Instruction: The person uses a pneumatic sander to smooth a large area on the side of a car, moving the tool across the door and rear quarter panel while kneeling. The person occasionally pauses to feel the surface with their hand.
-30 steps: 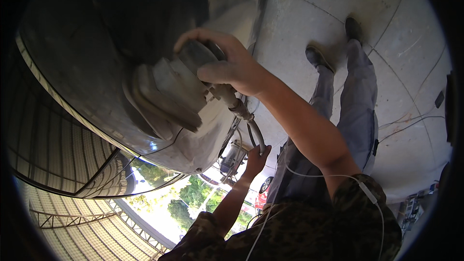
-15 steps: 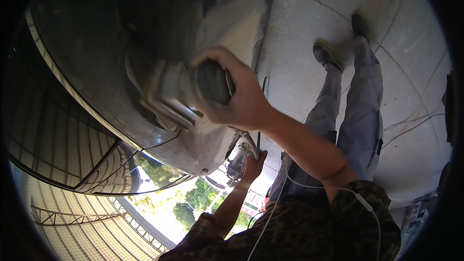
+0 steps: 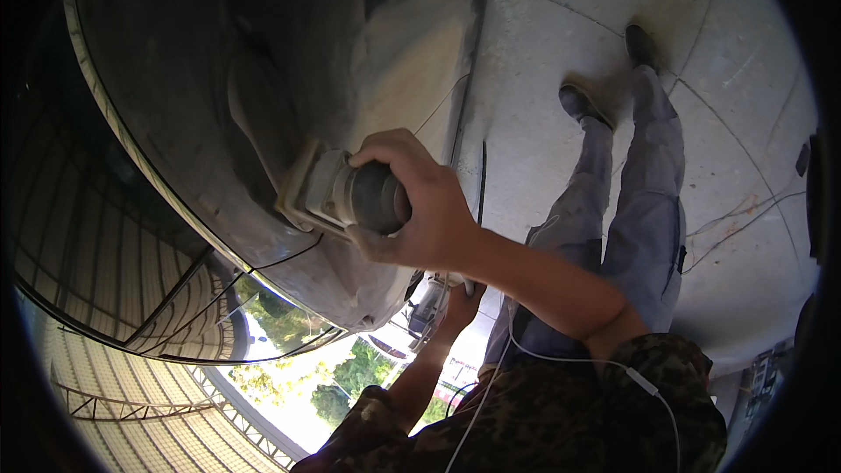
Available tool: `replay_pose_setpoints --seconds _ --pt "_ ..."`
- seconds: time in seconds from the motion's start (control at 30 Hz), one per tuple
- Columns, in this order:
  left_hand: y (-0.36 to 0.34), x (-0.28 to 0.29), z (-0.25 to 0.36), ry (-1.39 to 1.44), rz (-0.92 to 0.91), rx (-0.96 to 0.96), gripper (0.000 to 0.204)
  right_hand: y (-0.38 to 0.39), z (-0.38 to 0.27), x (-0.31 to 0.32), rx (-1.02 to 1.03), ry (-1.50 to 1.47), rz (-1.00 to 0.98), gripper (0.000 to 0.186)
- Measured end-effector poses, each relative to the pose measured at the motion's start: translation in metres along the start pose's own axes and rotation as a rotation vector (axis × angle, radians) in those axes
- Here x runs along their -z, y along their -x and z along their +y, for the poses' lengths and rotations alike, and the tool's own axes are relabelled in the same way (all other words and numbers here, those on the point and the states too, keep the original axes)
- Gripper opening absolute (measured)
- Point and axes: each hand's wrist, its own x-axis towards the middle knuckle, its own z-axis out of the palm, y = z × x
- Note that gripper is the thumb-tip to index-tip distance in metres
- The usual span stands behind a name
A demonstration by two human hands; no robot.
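A sander (image 3: 377,197) with a round dark top and a flat, squarish pad rests against the car's dull grey body panel (image 3: 399,79). My right hand (image 3: 429,201) is wrapped round the top of it, thumb and fingers on opposite sides. Lower down and behind, my left hand (image 3: 462,305) is closed beside the car's end, around a pale hose (image 3: 469,285) that is mostly hidden behind my right forearm. The panel has patchy pale and dark areas, and a door handle (image 3: 263,136) sits close to the sander's pad.
Dark car windows (image 3: 96,201) curve along the left. Concrete floor (image 3: 561,35) lies to the right, with my feet on it and a thin dark cable (image 3: 745,215) across it. A white cord (image 3: 569,337) hangs over my clothes. Trees and a ribbed roof show below.
My right hand has moved the sander down and slightly right along the panel. The hose near my left hand is now more hidden behind my right forearm.
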Motion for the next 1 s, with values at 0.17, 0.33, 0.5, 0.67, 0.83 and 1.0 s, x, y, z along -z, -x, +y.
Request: replay_pose_setpoints --seconds 0.17,0.33,0.5,0.67,0.83,1.0 --pt "-0.027 -0.011 0.037 0.13 0.011 -0.14 0.023 -0.009 -0.032 -0.002 0.105 0.214 0.034 0.069" --pt "-0.056 -0.016 0.082 0.129 -0.006 -0.221 0.023 -0.044 -0.057 -0.011 0.265 0.324 0.085 0.069" --pt "-0.042 -0.02 0.066 0.167 -0.032 -0.226 0.023 -0.059 -0.061 -0.012 0.148 0.397 0.038 0.072" --pt "-0.034 -0.027 0.045 0.181 -0.039 -0.228 0.023 -0.045 -0.062 -0.017 0.114 0.373 0.006 0.071" --pt "-0.028 -0.029 0.057 0.184 -0.041 -0.233 0.023 -0.036 -0.067 -0.018 0.144 0.408 -0.032 0.074" --pt "-0.032 -0.016 0.075 0.103 -0.132 -0.16 0.023 -0.064 -0.059 -0.008 0.151 0.462 0.006 0.069"
